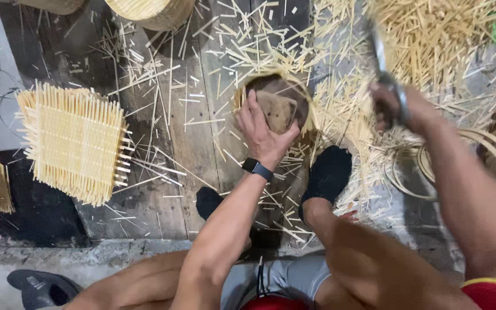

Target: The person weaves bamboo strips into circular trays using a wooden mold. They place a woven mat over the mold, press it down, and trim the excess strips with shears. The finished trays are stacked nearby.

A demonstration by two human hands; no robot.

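My left hand grips a round bamboo ring frame with a brown inner piece, holding it on the wooden floor in front of me. A dark watch sits on that wrist. My right hand is raised to the right and closed around the handle of a long blade that points up and away, blurred. My feet in black socks rest just below the ring.
A square woven bamboo mat lies at the left. Loose bamboo sticks litter the floor, with a big heap at top right. Round baskets stand at the top, coiled bamboo hoops at right.
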